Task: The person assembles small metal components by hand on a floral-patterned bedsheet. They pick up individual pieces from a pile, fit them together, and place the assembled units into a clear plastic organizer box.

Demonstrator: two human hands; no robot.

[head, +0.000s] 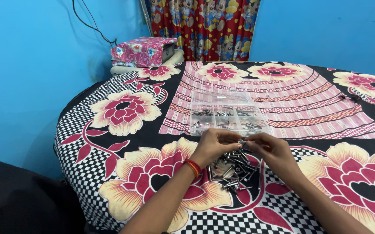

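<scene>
While my two hands meet above the bed, I see the left hand (213, 145) and the right hand (269, 149) pinched together on one small metal fastener (241, 141), fingertips of both closed on it from either side. I cannot tell whether it is a screw, a bolt or two parts being joined; it is too small in the head view. It sits in the air just over the loose pile of screws (233, 171), which lies on the flowered bedsheet (127, 112) near the front edge of the bed, between my wrists. An orange band (193, 167) circles my left wrist.

Beyond the pile, toward the middle of the bed, stands the clear compartment box (226, 115) with its lid open and several cells already holding metal parts.

My worry is the surface. A bed is soft and the sheet busy with pattern, so a piece slipping from so light a pinch would, I judge, drop back into the pile or roll into a fold and be hard to find. Leaning a forearm on the mattress could tilt it and send the heap sliding toward the front edge, or jog the open box so that sorted cells mix. Sharp points under my wrists are a lesser risk.
</scene>
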